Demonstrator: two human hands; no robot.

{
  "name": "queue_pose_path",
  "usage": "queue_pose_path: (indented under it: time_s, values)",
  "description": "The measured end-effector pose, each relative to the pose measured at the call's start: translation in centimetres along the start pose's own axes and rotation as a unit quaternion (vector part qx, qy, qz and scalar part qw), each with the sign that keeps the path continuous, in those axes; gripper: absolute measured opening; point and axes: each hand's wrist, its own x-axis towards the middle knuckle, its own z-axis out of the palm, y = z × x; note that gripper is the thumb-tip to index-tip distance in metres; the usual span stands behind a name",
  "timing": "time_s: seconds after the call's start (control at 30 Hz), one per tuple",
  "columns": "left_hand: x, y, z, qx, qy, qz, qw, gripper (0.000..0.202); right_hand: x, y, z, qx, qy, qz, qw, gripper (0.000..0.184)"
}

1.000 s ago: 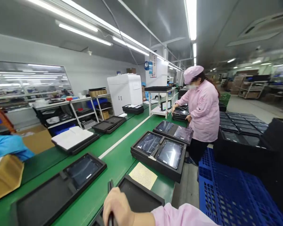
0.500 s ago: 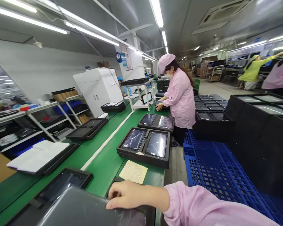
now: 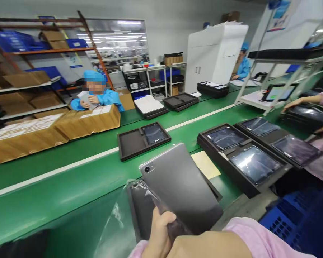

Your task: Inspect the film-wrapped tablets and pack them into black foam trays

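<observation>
A grey tablet point(image 3: 180, 186) lies back-up and tilted just above the near edge of the green belt point(image 3: 70, 186), its camera lens at the far left corner. My left hand point(image 3: 158, 233) is closed on its near edge, thumb on top, pinching crinkled clear plastic film point(image 3: 118, 222) along with it. A dark flat item point(image 3: 141, 215) shows under the film beside the tablet. My right forearm point(image 3: 210, 245), in a pink sleeve, lies right of that hand; its fingers are hidden.
A black tray point(image 3: 131, 143) with one tablet sits mid-belt. Two trays of wrapped tablets point(image 3: 244, 161) point(image 3: 285, 139) and a yellow sheet point(image 3: 206, 165) lie to the right. A co-worker's hand point(image 3: 296, 104) reaches in. Cardboard boxes point(image 3: 83, 122), a person in blue point(image 3: 97, 96), a blue pallet point(image 3: 285, 222).
The view has swung left and down. The grey tablet, flat under my right hand before, is now raised and tilted, with my left hand gripping its near edge.
</observation>
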Motion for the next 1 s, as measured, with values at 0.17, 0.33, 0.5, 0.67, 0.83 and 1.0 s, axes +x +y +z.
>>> queue_pose_path:
  time_s: [0.17, 0.33, 0.5, 0.67, 0.83, 1.0]
  values:
    - [-0.9, 0.6, -1.0, -0.013, -0.023, -0.028, 0.999, 0.033, -0.1, 0.7, -4.8, -0.052, 0.043, 0.074, 0.995, 0.019]
    - [-0.8, 1.1, -1.7, -0.017, -0.002, -0.031, 0.999, 0.033, 0.8, 2.8, -8.2, -0.087, 0.115, 0.141, 0.980, 0.031]
    - [-0.9, 1.4, -2.2, -0.009, 0.001, -0.013, 1.000, 0.040, 1.0, 5.1, -7.0, -0.027, 0.091, 0.198, 0.976, 0.038]
    - [-0.6, 3.1, -5.1, 0.041, 0.088, -0.036, 0.995, 0.037, 0.8, 7.4, -9.5, 0.080, 0.112, 0.219, 0.966, 0.044]
    - [-0.1, 4.8, -8.8, 0.065, 0.262, 0.015, 0.963, 0.023, 2.2, 10.7, -10.8, -0.222, 0.146, 0.228, 0.937, 0.048]
    - [-0.9, 5.1, -8.6, 0.011, 0.296, -0.002, 0.955, 0.023, 4.3, 15.6, -4.4, -0.418, 0.058, 0.308, 0.853, 0.056]
